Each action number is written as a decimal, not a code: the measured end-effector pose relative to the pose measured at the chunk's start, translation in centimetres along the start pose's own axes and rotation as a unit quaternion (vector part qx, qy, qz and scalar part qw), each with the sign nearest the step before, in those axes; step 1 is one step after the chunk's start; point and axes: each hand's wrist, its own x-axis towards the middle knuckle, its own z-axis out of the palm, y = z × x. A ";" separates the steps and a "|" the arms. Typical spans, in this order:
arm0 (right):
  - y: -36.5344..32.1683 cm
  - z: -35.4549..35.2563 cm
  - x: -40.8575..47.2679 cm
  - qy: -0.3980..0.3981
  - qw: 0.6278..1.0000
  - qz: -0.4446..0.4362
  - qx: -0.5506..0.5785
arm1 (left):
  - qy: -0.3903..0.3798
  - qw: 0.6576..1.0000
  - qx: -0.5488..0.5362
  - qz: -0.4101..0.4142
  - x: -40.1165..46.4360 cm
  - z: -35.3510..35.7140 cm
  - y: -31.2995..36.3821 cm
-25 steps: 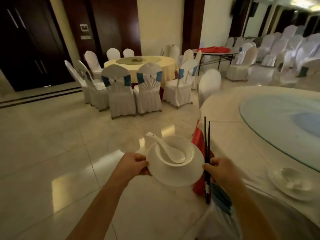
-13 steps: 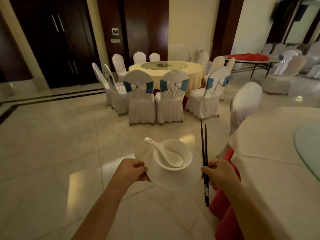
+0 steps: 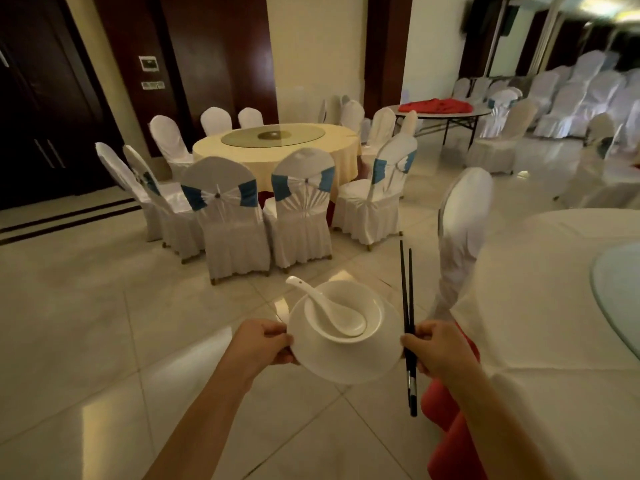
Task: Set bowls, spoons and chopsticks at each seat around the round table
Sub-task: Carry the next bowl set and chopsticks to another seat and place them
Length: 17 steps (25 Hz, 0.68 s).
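My left hand (image 3: 264, 344) grips the left rim of a white plate (image 3: 346, 362) held over the floor. On the plate stands a white bowl (image 3: 360, 299) with a white ceramic spoon (image 3: 325, 306) lying in it, handle pointing up left. My right hand (image 3: 438, 348) holds a pair of black chopsticks (image 3: 406, 289) upright beside the plate's right rim. The round table with a white cloth (image 3: 540, 306) lies to my right, with a glass turntable (image 3: 620, 292) at the frame's edge.
A white-covered chair (image 3: 462, 230) stands at the near table's left edge, red cloth (image 3: 450, 441) below it. Ahead is a yellow-clothed round table (image 3: 277, 150) ringed by white chairs with blue sashes. A folding table with red cloth (image 3: 436, 107) and stacked chairs are at the right.
I have walked along the table's edge; the set place with a plate and bowl seen at lower right a second ago is out of view. Both hands keep their grips.
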 end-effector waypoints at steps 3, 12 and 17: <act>-0.1 -0.9 7.1 0.024 1.000 0.006 -0.001 | -0.015 1.000 -0.006 -0.005 7.5 1.7 1.6; -4.3 -6.6 31.1 0.053 0.998 -0.017 -0.004 | -0.030 0.999 -0.030 0.021 31.1 7.2 9.7; -5.8 -8.1 43.5 0.073 0.997 0.019 -0.004 | -0.052 0.998 -0.015 0.011 44.1 9.3 12.9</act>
